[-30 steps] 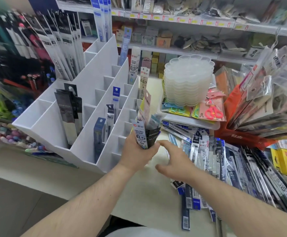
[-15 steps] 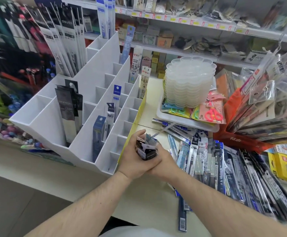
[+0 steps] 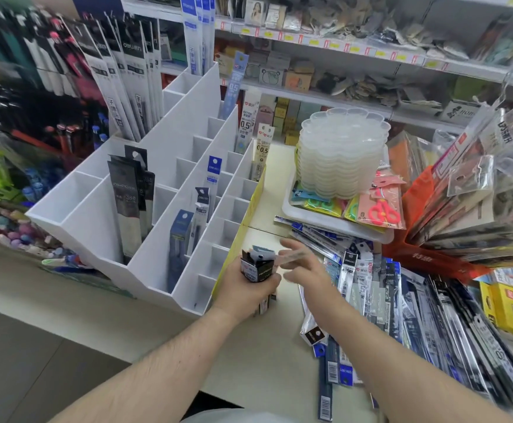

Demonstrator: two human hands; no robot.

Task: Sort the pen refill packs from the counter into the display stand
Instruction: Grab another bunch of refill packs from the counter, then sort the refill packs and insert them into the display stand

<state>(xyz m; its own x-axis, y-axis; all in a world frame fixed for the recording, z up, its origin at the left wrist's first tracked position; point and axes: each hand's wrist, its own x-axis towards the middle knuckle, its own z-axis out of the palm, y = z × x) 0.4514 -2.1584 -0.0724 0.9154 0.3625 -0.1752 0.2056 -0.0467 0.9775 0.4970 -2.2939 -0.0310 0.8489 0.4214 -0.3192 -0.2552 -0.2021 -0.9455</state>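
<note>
**Refill packs in hand, more waiting on the tabletop**

Plastic sleeves, long, thin and glossy, lie fanned in a loose heap of refill packs (image 3: 380, 288) across the right of the tabletop (image 3: 267, 355). A small bundle (image 3: 257, 265) of them stands upright in the left hand (image 3: 246, 288), whose fingers wrap its lower part, its foot near the tabletop just beside the front corner of the white display stand (image 3: 169, 190). A few compartments of the stand already hold packs; many front ones look empty.

The right hand (image 3: 307, 270) is blurred just right of the bundle; it seems to pinch one clear, narrow pack between thumb and fingers, though I cannot say for sure that its grip is closed.

These packs look light and a little floppy along their length, stiffer at the printed card header. The film is likely slick, so packs may slide against each other in a bundle. Taking each near the header or mid-length, flat between thumb and fingers, should keep it straight enough to drop end-first into a narrow compartment without snagging the divider.
</note>
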